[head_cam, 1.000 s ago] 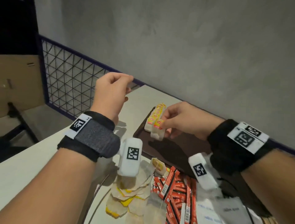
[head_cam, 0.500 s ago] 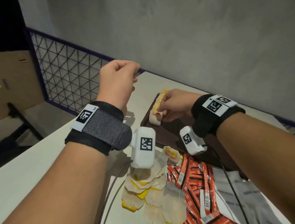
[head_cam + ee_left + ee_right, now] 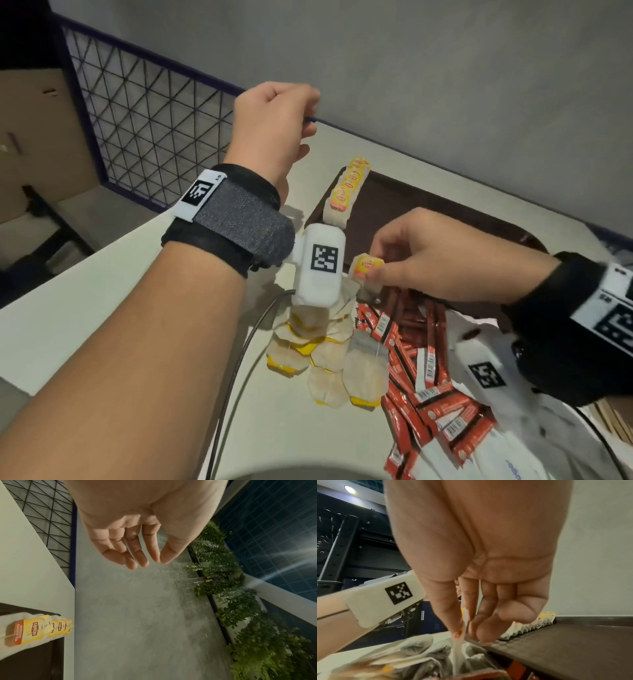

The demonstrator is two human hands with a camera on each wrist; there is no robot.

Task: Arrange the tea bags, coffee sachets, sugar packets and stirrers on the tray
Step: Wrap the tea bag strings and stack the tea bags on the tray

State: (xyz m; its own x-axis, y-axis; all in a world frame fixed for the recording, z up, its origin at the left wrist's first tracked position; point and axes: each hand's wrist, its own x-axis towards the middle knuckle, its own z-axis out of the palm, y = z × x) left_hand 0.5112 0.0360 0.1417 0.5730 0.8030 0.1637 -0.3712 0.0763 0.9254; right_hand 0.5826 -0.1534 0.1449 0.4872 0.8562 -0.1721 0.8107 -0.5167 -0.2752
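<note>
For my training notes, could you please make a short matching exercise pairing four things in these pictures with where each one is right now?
Things:
1. row of tea bags
2. single tea bag
3. red sachets
4. left hand

Places:
A. heaped on the table in front of the tray
B. raised above the table, holding nothing
C. standing along the left edge of the tray
D. pinched in the right hand

Pairs: 1-C, 2-D, 3-A, 4-B
</note>
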